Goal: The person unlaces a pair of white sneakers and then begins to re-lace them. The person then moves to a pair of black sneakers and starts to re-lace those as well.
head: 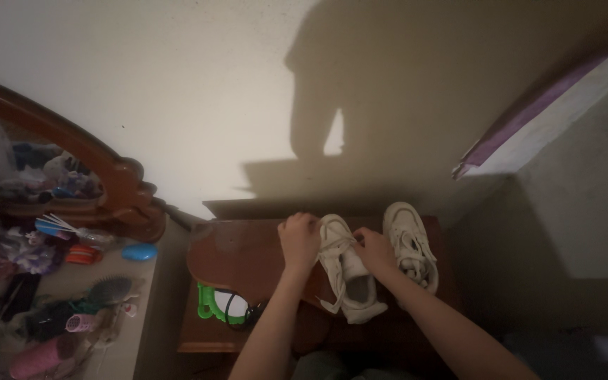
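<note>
- Landmark: dark reddish-brown wooden table w/ curved glossy top (241, 257), centre of view, against a pale wall.
- Off-white lace-up sneaker w/ chunky sole (346, 271) lies on the table's top, right of centre, toe toward the wall, heel hanging over the near edge.
- Left hand (299, 239) at the sneaker's left side, on the table; fingers curled tight, pinching what looks like a lace end. Can't tell exactly how much lace is in the grip.
- Right hand (374, 252) at the sneaker's right side, over the tongue area; fingers bent in, closed on the white shoelace (337, 243), which stretches betw. both hands.
- Second off-white sneaker, same kind (409, 243), stands just beside the first, at the table's right end, untouched.
- Bright green plastic-framed item w/ dark cord (221, 304) sits below the table's near edge, on a lower shelf.
- Left of the table: cluttered pale dresser top (146, 295) w/ dark hairbrush (107, 288), blue oval object (139, 252), pink hair roller (82, 323).
- Carved dark-wood mirror frame (117, 183) stands behind the dresser clutter, up-left of the table.
</note>
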